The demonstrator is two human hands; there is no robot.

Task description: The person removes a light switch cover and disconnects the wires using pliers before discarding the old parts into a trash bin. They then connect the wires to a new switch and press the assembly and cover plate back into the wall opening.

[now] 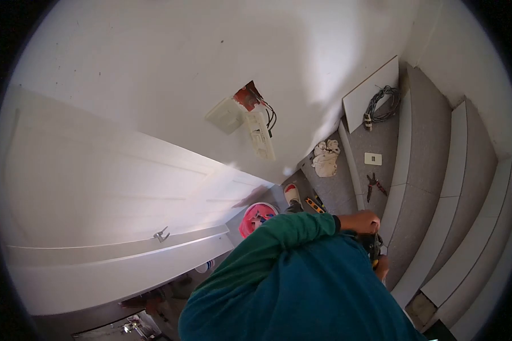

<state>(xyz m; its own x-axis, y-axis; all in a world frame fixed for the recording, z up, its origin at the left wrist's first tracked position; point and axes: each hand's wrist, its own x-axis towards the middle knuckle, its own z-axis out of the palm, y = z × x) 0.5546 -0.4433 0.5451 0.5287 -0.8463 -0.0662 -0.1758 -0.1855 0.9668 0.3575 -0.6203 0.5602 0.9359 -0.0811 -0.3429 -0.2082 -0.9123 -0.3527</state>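
My left hand (pixel 365 221), beyond a green sleeve, has its fingers closed at the top of a dark object with yellow parts (pixel 373 247). What kind of thing it is I cannot make out. Lower down, my right hand (pixel 383 267) is at the same object, mostly hidden behind my blue shirt; its fingers do not show clearly. On the grey step above my hands lie pliers with red handles (pixel 376 187) and a white switch plate (pixel 373 159). A yellow spirit level (pixel 314 205) lies left of my left hand.
Grey tiled steps (pixel 426 136) rise on the right. A coil of cable (pixel 384 105) lies on a white board (pixel 355 108), near a crumpled cloth (pixel 326 159). Switch frames (pixel 258 134) hang by wires from a wall opening (pixel 248 95). A pink bucket (pixel 246 228) stands by the door (pixel 125 199).
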